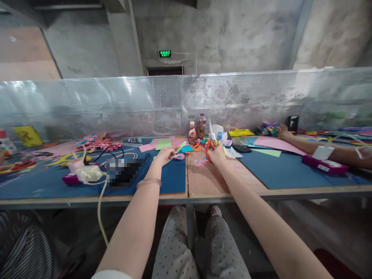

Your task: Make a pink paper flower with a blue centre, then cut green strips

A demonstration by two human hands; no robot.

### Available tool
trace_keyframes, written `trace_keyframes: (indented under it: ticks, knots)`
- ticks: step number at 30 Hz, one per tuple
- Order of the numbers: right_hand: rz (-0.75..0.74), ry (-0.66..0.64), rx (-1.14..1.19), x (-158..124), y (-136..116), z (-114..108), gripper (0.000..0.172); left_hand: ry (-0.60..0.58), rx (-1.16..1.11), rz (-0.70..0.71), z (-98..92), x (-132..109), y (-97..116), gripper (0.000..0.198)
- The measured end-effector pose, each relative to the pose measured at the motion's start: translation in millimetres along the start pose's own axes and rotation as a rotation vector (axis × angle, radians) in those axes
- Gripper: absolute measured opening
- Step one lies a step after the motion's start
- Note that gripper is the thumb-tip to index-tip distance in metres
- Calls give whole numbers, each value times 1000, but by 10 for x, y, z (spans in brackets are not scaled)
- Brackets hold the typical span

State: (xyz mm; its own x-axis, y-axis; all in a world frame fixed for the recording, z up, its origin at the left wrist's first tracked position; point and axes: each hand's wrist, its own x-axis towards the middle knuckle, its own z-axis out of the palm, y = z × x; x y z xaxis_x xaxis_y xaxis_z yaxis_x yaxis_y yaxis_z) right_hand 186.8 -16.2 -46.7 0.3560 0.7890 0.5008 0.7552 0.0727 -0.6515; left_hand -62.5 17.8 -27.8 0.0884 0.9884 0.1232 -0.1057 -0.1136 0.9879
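My left hand [165,155] is over the blue mat, its fingers pinched at a small piece of coloured paper. A light green paper strip [182,147] shows at the fingertips, and a pink-and-blue paper cutout [179,156] sits just below them. My right hand [217,154] is closed around scissors with orange handles [208,150]; their blades are hard to make out. Between the hands lie a teal paper piece [186,148] and orange paper scraps [198,148]. Pink cut scraps [200,163] rest on the bare wooden strip near the right hand.
Two drink bottles [192,133] stand behind the scraps. A black phone [241,148] lies to the right. Cables and a purple device [71,178] are on the left mat. Another person's arm [314,147] reaches in at right, near a second purple device [324,165]. A perforated metal partition [116,104] runs behind.
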Motion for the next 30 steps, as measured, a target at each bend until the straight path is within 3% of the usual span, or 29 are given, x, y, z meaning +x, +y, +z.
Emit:
trace_keyframes:
  ticks: [7,14,23,30]
  knots:
    - [16,-37,-90,-14,26,-41,69,-75,-10,36,15,-1,22,40]
    - [-186,-123,-295,-177,-123,-58,61,-102,-58,66,27,-51,69,33]
    - [-280,-213,-411,-199,-122,-109,61,134,-123,92,-43,43,60,30]
    - [-330,-253,-440,-219,-160,-124,57,190,-164,72,-40,10,107,29]
